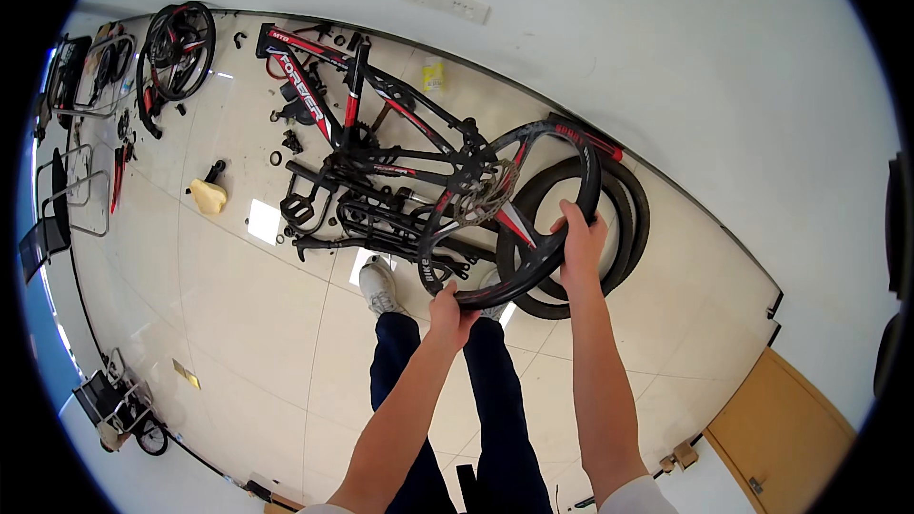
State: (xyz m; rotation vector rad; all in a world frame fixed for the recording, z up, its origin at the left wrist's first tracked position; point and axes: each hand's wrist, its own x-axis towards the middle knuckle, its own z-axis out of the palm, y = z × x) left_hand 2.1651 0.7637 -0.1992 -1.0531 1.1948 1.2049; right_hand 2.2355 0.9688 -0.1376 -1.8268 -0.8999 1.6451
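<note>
My left hand [450, 315] is closed on the near edge of a black bicycle wheel [517, 225] with red-marked spokes. My right hand [582, 246] grips the same wheel farther round, at its right side. The wheel is tilted in front of me, above the floor, with a metal brake disc [486, 194] at its hub. Just behind it lies a black, red and white bicycle frame [309, 101], partly covered by the wheel. Black tyres [636, 212] lie on the floor beyond my right hand, partly hidden by the wheel.
Black forks and bars [371, 221] lie ahead of my left shoe [379, 284], with small parts scattered around. A yellow packet [433, 77] lies near the wall. Another wheel [195, 52] stands far left, past a cream-coloured piece [208, 196]. Chairs [62, 195] line the left side.
</note>
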